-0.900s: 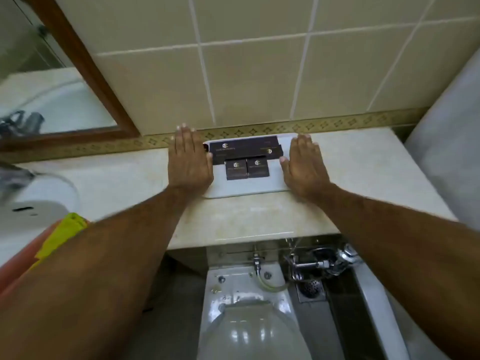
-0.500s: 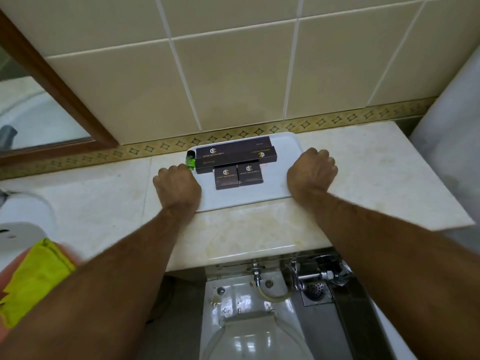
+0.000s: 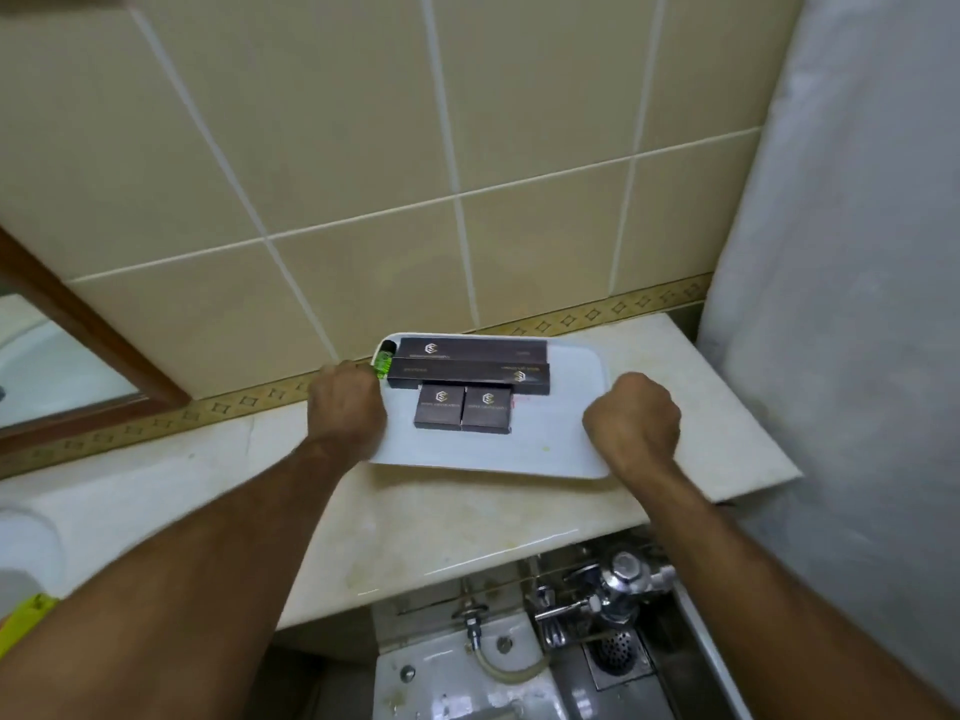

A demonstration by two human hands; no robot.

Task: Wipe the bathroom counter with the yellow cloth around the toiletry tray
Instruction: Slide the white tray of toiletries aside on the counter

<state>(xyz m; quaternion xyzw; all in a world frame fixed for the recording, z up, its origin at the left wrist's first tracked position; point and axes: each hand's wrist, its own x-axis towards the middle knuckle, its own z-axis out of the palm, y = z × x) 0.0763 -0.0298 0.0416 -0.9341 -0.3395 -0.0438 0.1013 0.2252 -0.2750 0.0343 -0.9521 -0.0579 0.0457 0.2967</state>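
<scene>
Gripped white tray (image 3: 561,449) at both side edges — left hand (image 3: 347,410), right hand (image 3: 631,420), both clamped shut. Dark boxes (image 3: 462,405) along tray's back edge — yellow cloth (image 3: 26,618) at counter's (image 3: 447,517) left end.

The white tray (image 3: 550,449) has been gripped at both short edges by the left hand (image 3: 347,407) and right hand (image 3: 631,420), now curled into fists, and its near edge appears raised from the counter (image 3: 467,522).
</scene>
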